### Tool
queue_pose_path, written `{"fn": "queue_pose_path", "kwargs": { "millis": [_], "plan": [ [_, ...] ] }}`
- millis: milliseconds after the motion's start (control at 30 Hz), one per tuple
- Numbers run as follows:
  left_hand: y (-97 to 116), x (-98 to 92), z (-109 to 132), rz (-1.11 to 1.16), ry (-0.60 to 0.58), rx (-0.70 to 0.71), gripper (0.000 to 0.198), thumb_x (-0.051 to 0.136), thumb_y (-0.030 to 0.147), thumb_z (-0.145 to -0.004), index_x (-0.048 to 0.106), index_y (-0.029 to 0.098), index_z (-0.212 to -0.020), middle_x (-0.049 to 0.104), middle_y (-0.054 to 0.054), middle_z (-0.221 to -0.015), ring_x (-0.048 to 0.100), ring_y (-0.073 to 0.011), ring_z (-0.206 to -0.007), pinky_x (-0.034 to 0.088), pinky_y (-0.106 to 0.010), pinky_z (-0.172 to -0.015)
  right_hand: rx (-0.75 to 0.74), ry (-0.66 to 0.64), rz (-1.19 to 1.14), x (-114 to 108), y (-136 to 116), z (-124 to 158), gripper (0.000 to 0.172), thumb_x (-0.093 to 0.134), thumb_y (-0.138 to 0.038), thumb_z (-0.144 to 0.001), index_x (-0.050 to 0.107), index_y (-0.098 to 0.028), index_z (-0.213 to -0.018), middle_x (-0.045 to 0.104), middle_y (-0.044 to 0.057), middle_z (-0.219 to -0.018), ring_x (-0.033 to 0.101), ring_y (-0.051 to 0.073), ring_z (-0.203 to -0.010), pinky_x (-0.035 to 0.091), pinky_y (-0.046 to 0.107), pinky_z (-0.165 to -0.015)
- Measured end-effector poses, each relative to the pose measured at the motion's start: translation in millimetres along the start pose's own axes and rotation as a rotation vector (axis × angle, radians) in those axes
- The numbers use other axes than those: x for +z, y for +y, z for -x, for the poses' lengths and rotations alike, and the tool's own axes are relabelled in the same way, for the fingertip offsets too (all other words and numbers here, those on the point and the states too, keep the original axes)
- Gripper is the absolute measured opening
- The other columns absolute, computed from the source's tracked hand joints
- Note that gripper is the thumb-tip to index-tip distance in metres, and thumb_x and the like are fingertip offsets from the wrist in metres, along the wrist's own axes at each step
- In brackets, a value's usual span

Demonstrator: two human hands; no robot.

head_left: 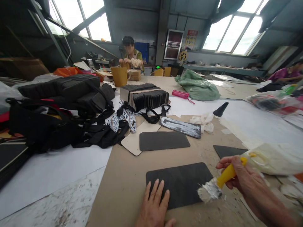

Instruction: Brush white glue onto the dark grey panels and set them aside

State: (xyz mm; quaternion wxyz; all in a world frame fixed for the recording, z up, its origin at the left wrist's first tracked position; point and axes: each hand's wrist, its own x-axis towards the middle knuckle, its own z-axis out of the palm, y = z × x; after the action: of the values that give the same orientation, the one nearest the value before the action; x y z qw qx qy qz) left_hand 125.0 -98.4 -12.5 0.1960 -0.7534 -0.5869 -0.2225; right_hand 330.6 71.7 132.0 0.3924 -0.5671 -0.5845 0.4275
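Observation:
My left hand (155,205) lies flat with fingers spread on the near left part of a dark grey rounded panel (180,183). In my right hand (241,176) is a brush with a yellow handle (228,175). Its bristles, caked in white paste, hang over the panel's right end; whether they touch it I cannot tell. Farther off, a second dark panel (164,141) partly covers a beige board (134,142). Behind that lies a panel streaked with white paste (181,126). Beside my right hand sits a whitish plastic jug (272,159).
Black bags and straps (59,116) are heaped at left. A bundled stack of dark panels (146,96) stands beyond, near a pink cylinder (180,94) and a green plastic sack (197,85). A black cone-shaped object (221,109) stands at right. One person (131,55) works across the table, another (286,72) at far right.

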Motion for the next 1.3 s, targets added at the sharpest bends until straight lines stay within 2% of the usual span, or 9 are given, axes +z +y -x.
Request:
{"fn": "queue_pose_path", "kwargs": {
  "millis": [133, 267, 400, 533, 667, 733, 967, 1100, 1300],
  "plan": [
    [0.7, -10.0, 11.9, 0.067, 0.091, -0.080, 0.023, 0.052, 0.026, -0.081, 0.062, 0.015, -0.100, 0.067, -0.011, -0.104, 0.061, -0.0235, -0.103, 0.055, -0.035, -0.083, 0.144, -0.043, -0.362, 47.3, 18.3, 21.3, 0.052, 0.068, -0.068, -0.057, 0.060, -0.019, -0.073, 0.065, 0.005, -0.077, 0.060, 0.018, -0.069, 0.055, 0.024, -0.054],
    [0.8, -15.8, 18.2, 0.131, 0.065, -0.117, 0.023, 0.053, 0.022, -0.080, 0.061, 0.016, -0.101, 0.067, -0.011, -0.105, 0.060, -0.0227, -0.104, 0.055, -0.036, -0.084, 0.229, -0.124, -0.538, 94.7, 32.5, 35.9, 0.046, 0.078, -0.056, -0.055, 0.061, -0.017, -0.074, 0.065, 0.003, -0.076, 0.060, 0.015, -0.072, 0.055, 0.021, -0.060],
    [0.7, -16.5, 17.9, 0.153, 0.070, -0.144, 0.023, 0.053, 0.022, -0.081, 0.061, 0.016, -0.101, 0.068, -0.010, -0.104, 0.061, -0.0228, -0.104, 0.056, -0.037, -0.084, 0.267, -0.192, -0.570, 123.6, 37.9, 49.6, 0.041, 0.081, -0.045, -0.055, 0.060, -0.017, -0.076, 0.064, 0.000, -0.077, 0.060, 0.013, -0.071, 0.055, 0.021, -0.062],
    [1.1, -13.6, 18.5, 0.150, 0.082, -0.160, 0.022, 0.051, 0.023, -0.081, 0.062, 0.017, -0.099, 0.068, -0.009, -0.103, 0.062, -0.0228, -0.101, 0.057, -0.038, -0.081, 0.278, -0.238, -0.420, 131.8, 33.4, 59.1, 0.046, 0.082, -0.049, -0.049, 0.061, -0.015, -0.073, 0.064, 0.001, -0.075, 0.062, 0.017, -0.070, 0.056, 0.025, -0.059],
    [1.0, -12.5, 19.6, 0.164, 0.079, -0.168, 0.023, 0.051, 0.023, -0.081, 0.062, 0.017, -0.101, 0.068, -0.009, -0.104, 0.061, -0.0224, -0.103, 0.056, -0.038, -0.083, 0.188, -0.270, -0.189, 121.6, 27.6, 58.0, 0.046, 0.076, -0.056, -0.053, 0.064, -0.016, -0.072, 0.065, 0.003, -0.073, 0.064, 0.021, -0.070, 0.056, 0.028, -0.062],
    [0.4, -13.7, 19.2, 0.165, 0.087, -0.169, 0.023, 0.051, 0.021, -0.082, 0.062, 0.017, -0.102, 0.068, -0.009, -0.104, 0.061, -0.0211, -0.104, 0.055, -0.035, -0.086, 0.119, -0.235, -0.075, 109.4, 28.0, 52.8, 0.046, 0.072, -0.059, -0.055, 0.064, -0.017, -0.072, 0.066, 0.004, -0.073, 0.065, 0.022, -0.068, 0.056, 0.030, -0.062],
    [-3.3, -15.8, 17.5, 0.122, 0.110, -0.133, 0.023, 0.047, 0.020, -0.085, 0.064, 0.020, -0.102, 0.069, -0.006, -0.104, 0.062, -0.0180, -0.102, 0.054, -0.029, -0.086, 0.047, 0.098, 0.279, 33.8, 44.3, 14.5, 0.052, 0.060, -0.066, -0.056, 0.065, -0.017, -0.073, 0.068, 0.008, -0.064, 0.066, 0.030, -0.068, 0.054, 0.038, -0.062],
    [-4.7, -12.5, 17.7, 0.092, 0.133, -0.092, 0.024, 0.046, 0.020, -0.086, 0.064, 0.020, -0.101, 0.069, -0.005, -0.103, 0.061, -0.0167, -0.103, 0.052, -0.027, -0.088, -0.016, 0.227, 0.438, -3.6, 51.7, -4.1, 0.052, 0.053, -0.066, -0.059, 0.064, -0.018, -0.076, 0.067, 0.008, -0.062, 0.066, 0.032, -0.068, 0.051, 0.041, -0.063],
    [-10.3, -5.0, 18.2, 0.013, 0.185, -0.007, 0.025, 0.043, 0.018, -0.086, 0.065, 0.022, -0.097, 0.070, -0.003, -0.098, 0.064, -0.0161, -0.096, 0.053, -0.026, -0.081, -0.124, 0.269, 0.537, -16.6, 46.8, 0.3, 0.052, 0.049, -0.069, -0.064, 0.063, -0.020, -0.077, 0.067, 0.007, -0.061, 0.065, 0.031, -0.066, 0.047, 0.040, -0.062]
  ]
}}
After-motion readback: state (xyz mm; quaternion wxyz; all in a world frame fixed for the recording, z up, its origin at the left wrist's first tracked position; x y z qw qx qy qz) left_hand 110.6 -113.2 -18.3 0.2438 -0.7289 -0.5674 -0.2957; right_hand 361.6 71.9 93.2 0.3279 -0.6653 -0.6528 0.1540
